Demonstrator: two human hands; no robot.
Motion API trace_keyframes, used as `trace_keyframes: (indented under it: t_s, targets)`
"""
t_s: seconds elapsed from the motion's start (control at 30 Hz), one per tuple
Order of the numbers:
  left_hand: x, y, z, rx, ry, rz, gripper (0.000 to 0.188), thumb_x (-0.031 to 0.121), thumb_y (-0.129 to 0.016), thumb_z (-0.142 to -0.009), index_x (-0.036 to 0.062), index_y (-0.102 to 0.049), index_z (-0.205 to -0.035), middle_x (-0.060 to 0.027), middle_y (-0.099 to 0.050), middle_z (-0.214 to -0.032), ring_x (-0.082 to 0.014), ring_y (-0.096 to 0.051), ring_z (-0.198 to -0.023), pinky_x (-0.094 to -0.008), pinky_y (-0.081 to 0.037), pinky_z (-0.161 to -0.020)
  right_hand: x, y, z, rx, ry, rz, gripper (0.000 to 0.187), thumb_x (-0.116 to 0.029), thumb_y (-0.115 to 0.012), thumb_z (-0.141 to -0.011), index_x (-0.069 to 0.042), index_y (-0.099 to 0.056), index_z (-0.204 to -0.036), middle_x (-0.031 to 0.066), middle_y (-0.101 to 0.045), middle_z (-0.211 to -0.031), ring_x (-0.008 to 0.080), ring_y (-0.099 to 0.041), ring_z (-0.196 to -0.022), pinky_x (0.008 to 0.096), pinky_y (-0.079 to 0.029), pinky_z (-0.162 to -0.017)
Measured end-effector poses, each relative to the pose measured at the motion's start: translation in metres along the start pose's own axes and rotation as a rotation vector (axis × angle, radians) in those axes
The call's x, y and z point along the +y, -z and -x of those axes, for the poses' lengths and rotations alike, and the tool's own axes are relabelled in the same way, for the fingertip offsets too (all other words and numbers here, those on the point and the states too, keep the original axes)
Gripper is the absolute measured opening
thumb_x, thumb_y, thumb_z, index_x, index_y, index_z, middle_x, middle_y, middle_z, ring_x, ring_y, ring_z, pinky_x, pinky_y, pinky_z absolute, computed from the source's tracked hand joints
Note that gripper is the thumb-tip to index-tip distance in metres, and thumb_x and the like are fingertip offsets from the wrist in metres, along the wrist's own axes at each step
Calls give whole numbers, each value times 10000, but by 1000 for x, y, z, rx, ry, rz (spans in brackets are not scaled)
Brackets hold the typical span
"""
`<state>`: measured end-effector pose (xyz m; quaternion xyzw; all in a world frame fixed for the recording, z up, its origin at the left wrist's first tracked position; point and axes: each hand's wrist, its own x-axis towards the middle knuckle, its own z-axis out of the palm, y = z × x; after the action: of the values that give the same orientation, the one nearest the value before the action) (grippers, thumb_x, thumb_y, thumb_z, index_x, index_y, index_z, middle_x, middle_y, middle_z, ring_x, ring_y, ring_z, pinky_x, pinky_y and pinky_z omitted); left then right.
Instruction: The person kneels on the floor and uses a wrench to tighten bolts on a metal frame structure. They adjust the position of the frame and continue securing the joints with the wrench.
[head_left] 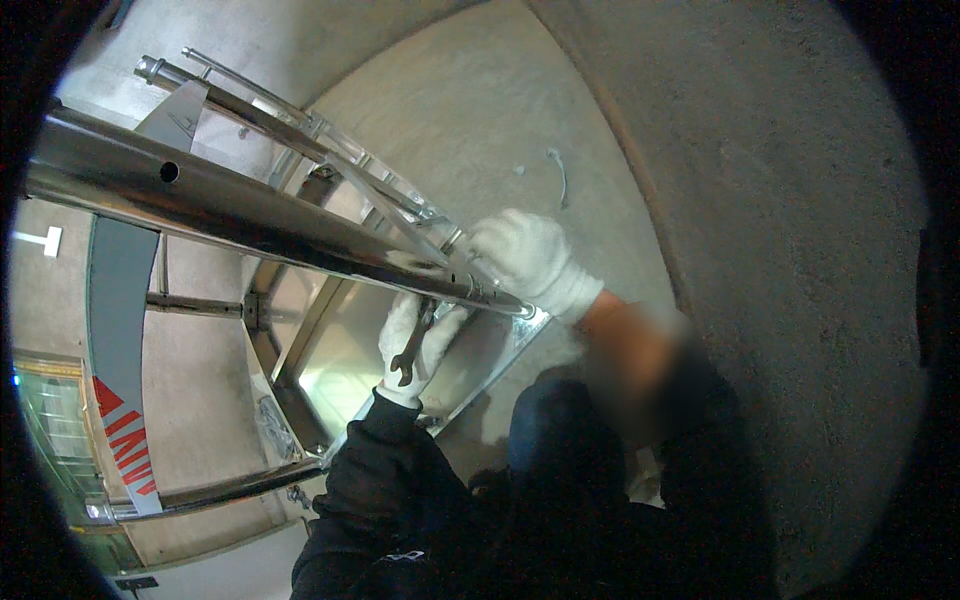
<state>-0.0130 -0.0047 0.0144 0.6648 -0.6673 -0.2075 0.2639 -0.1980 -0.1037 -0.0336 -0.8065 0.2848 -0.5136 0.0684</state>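
My left hand (397, 345), in a white knit glove, is closed around an open-end wrench (409, 358). The wrench's open jaw points down toward my wrist, and its other end runs up under a thick shiny metal tube (270, 215). On the right side of that tube, close to its lower end, is my right hand (525, 257) in a matching glove. Its fingers curl in toward the tube and a thin metal bar beside it. What those fingers grip, if anything, is hidden.
The tube belongs to a metal frame with a flat panel (370, 355) and thinner rails (265, 120). A grey curved panel with red marks (125, 340) stands at left. A small pale strip (560, 178) lies on the concrete floor (480, 110). A wall (780, 200) rises at right.
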Motion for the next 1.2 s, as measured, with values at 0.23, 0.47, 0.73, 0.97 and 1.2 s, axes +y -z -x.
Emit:
trace_keyframes:
  t_s: [0.23,0.47,0.73,0.97,1.2]
  targets:
    - [16,2,-2,-38,121,-8,356,205,-746,-781,71,-641,-1093,-106,-663,-983,-255,-637,-915,-355,-493,-817,-25,6,55,-170,-1117,-889,231,-204,-618,-922,-15,-628,-1055,12,-628,-814,91,-565,-735,272,-479,-667]
    - [-1,-3,0,-15,62,84,354,236,-751,-805,91,-632,-1105,-103,-659,-1025,-242,-649,-925,-341,-503,-819,-46,-8,63,-81,-1087,-1045,222,-170,-579,-938,-2,-618,-1078,27,-636,-845,113,-582,-764,270,-487,-709]
    - [0,1,2,3,15,-61,387,225,-757,-805,84,-620,-1139,-105,-656,-1068,-258,-649,-968,-341,-505,-845,-54,-5,47,-197,-1061,-796,292,-164,-578,-927,35,-617,-1139,130,-692,-989,167,-637,-905,307,-494,-833]
    - [-4,4,-2,-80,90,68,391,242,-736,-811,71,-615,-1142,-123,-646,-1083,-266,-632,-1012,-350,-490,-881,-50,-6,50,-148,-981,-790,312,-201,-625,-898,30,-646,-1107,151,-693,-1002,193,-647,-893,317,-503,-820]
    - [-14,1,-4,-46,13,195,369,262,-712,-833,45,-620,-1117,-135,-636,-1034,-269,-628,-961,-345,-490,-861,-41,-3,35,-281,-767,-500,321,-256,-642,-856,-22,-677,-1073,162,-685,-970,297,-665,-909,382,-506,-806]
